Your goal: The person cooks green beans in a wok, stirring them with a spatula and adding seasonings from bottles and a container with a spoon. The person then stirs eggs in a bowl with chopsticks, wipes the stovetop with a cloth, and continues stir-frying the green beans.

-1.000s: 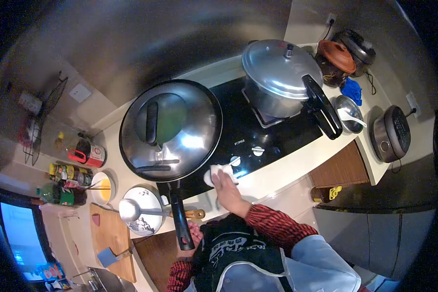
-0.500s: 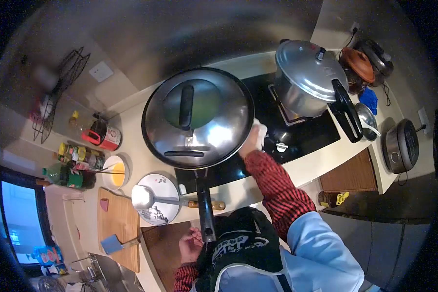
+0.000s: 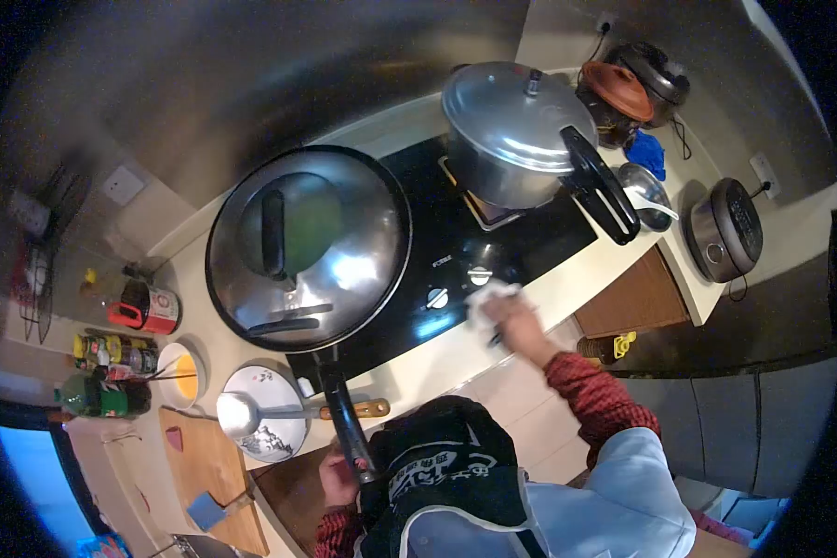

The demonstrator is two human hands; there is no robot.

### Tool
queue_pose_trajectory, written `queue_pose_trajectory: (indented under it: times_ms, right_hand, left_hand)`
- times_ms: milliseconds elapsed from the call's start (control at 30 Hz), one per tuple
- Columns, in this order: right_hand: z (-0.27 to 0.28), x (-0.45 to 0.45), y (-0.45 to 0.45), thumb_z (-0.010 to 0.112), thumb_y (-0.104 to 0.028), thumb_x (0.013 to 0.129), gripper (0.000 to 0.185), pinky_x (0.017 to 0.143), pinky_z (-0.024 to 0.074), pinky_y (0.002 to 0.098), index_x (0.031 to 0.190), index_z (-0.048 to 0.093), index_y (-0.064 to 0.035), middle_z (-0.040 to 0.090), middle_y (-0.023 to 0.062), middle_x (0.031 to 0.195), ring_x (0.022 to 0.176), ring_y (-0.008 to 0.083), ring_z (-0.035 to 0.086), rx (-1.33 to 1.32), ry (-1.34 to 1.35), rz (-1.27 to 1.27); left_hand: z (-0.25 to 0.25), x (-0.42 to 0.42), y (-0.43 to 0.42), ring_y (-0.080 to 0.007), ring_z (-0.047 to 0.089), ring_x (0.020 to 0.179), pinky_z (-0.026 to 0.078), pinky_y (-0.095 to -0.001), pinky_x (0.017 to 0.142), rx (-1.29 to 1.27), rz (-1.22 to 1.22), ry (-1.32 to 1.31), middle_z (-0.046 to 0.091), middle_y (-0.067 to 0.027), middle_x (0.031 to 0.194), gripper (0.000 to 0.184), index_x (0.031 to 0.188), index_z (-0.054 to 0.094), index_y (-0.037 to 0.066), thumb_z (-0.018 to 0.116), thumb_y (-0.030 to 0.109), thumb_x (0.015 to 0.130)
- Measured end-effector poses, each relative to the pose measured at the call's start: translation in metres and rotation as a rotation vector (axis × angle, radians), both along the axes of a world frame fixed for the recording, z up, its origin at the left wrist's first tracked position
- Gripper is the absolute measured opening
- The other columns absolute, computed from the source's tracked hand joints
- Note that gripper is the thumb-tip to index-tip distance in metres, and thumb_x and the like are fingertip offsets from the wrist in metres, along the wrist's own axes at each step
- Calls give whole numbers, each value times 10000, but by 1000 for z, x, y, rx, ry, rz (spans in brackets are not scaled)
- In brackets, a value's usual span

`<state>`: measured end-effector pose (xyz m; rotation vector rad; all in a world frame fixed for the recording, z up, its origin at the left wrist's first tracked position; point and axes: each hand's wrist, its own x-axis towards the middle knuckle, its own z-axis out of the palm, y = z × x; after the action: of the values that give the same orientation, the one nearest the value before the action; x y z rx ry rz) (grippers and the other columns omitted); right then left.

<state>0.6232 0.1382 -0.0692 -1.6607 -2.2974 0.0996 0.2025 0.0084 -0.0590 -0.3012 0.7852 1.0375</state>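
My right hand [image 3: 519,325] is closed on a crumpled white cloth or paper towel [image 3: 484,305] at the front edge of the black gas stove [image 3: 418,270], just below its knobs. The cloth is blurred. My left hand [image 3: 337,476] hangs low at the counter's front, beside the end of the wok's black handle [image 3: 346,418]; its fingers are partly hidden. A large wok with a domed metal and glass lid [image 3: 330,246] sits on the left burner. On the right burner stands a silver pressure cooker [image 3: 507,126] with a black handle.
Left of the stove are a patterned plate [image 3: 284,437] with a ladle [image 3: 298,413] across it, a bowl of yellow liquid [image 3: 184,377], several bottles [image 3: 112,395] and a cutting board [image 3: 223,484] with a blue-bladed spatula [image 3: 209,510]. A round appliance [image 3: 727,231] stands far right.
My right hand has moved with the white cloth from beside the wok toward the stove's front edge. The camera view has turned to the right. My left hand stays near the wok handle.
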Motion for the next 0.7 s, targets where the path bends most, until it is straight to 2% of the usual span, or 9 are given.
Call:
queue_pose_trajectory:
  times_ms: [67, 100, 233, 300, 367, 433, 500, 600, 700]
  right_hand:
    - [27, 75, 11, 497, 33, 648, 449, 851, 394, 386, 1076, 528, -98, 553, 111, 1048, 897, 320, 518, -11, 80, -291]
    - [-8, 136, 19, 466, 15, 672, 447, 730, 443, 405, 1106, 483, -91, 523, 141, 1044, 843, 333, 508, 118, -120, -329]
    - [23, 144, 46, 478, -13, 660, 418, 628, 447, 406, 1075, 461, -59, 469, 155, 1039, 833, 336, 505, -77, -306, -717]
    - [3, 97, 38, 485, -21, 650, 411, 618, 443, 414, 1060, 457, -29, 472, 170, 980, 839, 314, 503, 63, -258, -697]
    - [4, 23, 14, 450, 2, 674, 366, 706, 426, 397, 1039, 479, -2, 498, 197, 923, 834, 311, 514, 110, -56, -369]
    - [-12, -37, -18, 493, 29, 666, 424, 780, 421, 359, 1088, 481, 1, 504, 202, 1015, 918, 324, 499, -170, 272, -321]
    - [27, -62, -33, 617, -54, 637, 347, 700, 465, 334, 981, 571, -51, 556, 150, 935, 829, 276, 550, -96, 404, -30]
    - [39, -58, -34, 640, -70, 680, 205, 659, 460, 274, 878, 609, -27, 597, 115, 822, 720, 190, 569, -443, 827, -50]
    - [56, -48, -29, 618, -121, 749, 121, 594, 437, 247, 811, 613, -17, 592, 109, 724, 619, 112, 526, -572, 830, -212]
  left_hand:
    - [-7, -1, -7, -210, 531, 722, 450, -311, 655, 57, -57, 31, 543, -110, 847, 336, 958, 498, -10, 605, 135, 675]
    - [-7, 4, -7, -210, 531, 722, 450, -311, 655, 56, -59, 32, 543, -110, 847, 336, 958, 498, -10, 605, 135, 675]
    - [-2, 16, -20, -197, 527, 737, 456, -312, 659, 124, -55, 50, 540, -102, 847, 332, 932, 496, -5, 629, 172, 684]
    - [1, 19, -19, -195, 554, 714, 476, -310, 643, 87, -36, 16, 551, -101, 821, 210, 875, 499, 3, 554, 160, 748]
    - [2, 26, -16, -192, 556, 755, 468, -307, 684, 91, -94, 115, 558, -95, 854, 225, 919, 499, 11, 564, 135, 743]
    - [15, 37, -11, -189, 557, 796, 460, -304, 726, 85, -154, 219, 565, -88, 887, 254, 963, 499, 20, 574, 111, 738]
    - [49, 64, 15, -177, 535, 884, 435, -301, 797, 448, -814, 652, 556, -78, 962, 352, 1075, 470, 44, 576, 61, 739]
    - [46, 108, 35, -174, 492, 967, 426, -303, 809, 746, -885, 595, 504, -90, 1064, 437, 1176, 382, 37, 542, 41, 770]
    - [26, 167, 52, -206, 487, 962, 421, -310, 804, 785, -803, 851, 462, -138, 1099, 532, 1208, 337, 43, 597, 152, 757]
